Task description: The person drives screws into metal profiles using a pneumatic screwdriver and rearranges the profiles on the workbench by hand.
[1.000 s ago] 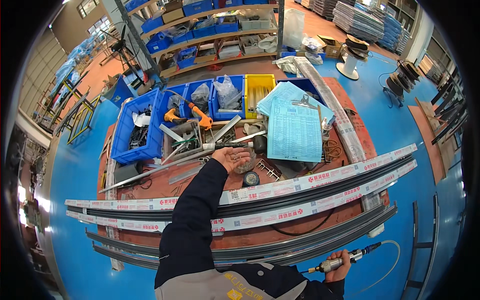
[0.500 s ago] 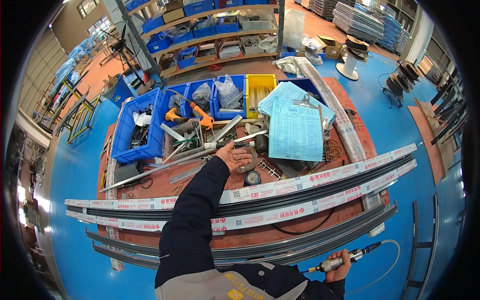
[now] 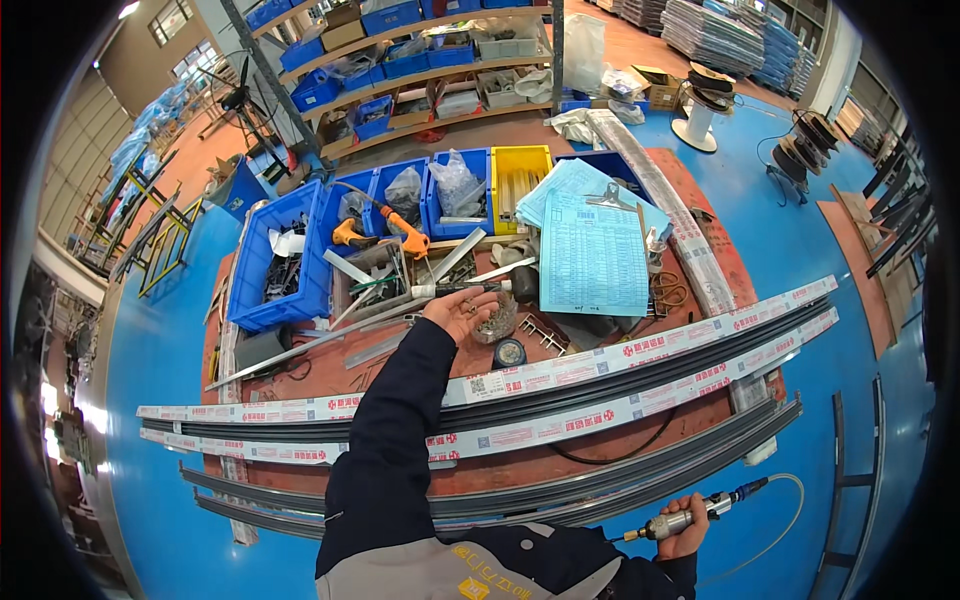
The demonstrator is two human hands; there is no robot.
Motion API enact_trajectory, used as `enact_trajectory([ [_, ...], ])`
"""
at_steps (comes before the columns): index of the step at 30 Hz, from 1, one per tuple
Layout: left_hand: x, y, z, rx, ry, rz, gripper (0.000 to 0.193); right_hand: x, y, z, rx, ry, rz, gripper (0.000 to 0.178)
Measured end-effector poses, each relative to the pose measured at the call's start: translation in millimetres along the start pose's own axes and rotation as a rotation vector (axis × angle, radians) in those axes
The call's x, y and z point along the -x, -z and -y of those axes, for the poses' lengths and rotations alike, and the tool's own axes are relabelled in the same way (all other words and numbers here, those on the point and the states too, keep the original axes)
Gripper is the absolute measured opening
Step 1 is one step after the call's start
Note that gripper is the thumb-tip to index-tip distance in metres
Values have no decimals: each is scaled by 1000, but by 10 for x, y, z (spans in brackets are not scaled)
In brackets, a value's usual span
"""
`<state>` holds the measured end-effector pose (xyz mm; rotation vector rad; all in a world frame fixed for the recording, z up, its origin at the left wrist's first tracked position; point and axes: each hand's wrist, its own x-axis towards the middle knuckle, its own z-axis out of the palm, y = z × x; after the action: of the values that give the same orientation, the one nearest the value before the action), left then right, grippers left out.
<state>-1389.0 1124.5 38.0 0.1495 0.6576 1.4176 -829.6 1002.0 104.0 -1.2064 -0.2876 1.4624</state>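
Upper strip [image 3: 560, 371]: red characters and logos repeat along its white face, with a square code [image 3: 478, 385] near its middle.
Lower strip [image 3: 545, 430]: the same sort of red print, spaced with small greyish squares.
Sheet [image 3: 594, 258]: a grid of fine print, too small to read.
Jacket [image 3: 385, 480]: yellow characters beside a yellow emblem.

Whether the left hand [image 3: 463, 313] cups anything is too small to tell; beside its fingers, a clear bowl [image 3: 499, 323] is partly hidden, its contents indistinct. Fingers of the right hand [image 3: 684, 528] cover part of a handheld tool [image 3: 718, 505], whose hose [image 3: 802, 503] blurs below them.
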Motion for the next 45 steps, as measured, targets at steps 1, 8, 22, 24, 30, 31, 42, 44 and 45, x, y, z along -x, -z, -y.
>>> enact_trajectory([
  [1, 31, -58, 20, 27, -43, 10, 43, -10, 26, -3, -5, -1, 0, 20],
  [8, 282, -522, 142, 89, -135, 95, 38, -44, 41, 33, -38, 5, -10, 12],
  [22, 294, -578, 372, 99, -171, -69, 33, -232, 470, 377, -88, 29, 67, 15],
  [24, 242, -506, 339, 91, -159, -87, 32, -217, 516, 352, -92, 41, 52, 16],
  [30, 158, -423, 257, 28, -164, -188, 30, -131, 480, 252, -98, 11, 9, 16],
  [31, 164, -419, 265, 40, -155, -167, 28, -104, 440, 246, -95, 16, 7, 16],
  [42, 355, -1547, 1516, 106, 38, 27, 20, -258, 20, 771, -294, 296, 328, 8],
  [44, 433, -1856, 2062, 132, 114, 13, 19, -283, -165, 1024, -346, 451, 536, 4],
  [45, 492, -1974, 2355, 141, 154, 12, 19, -305, -227, 1131, -367, 512, 593, 3],
])
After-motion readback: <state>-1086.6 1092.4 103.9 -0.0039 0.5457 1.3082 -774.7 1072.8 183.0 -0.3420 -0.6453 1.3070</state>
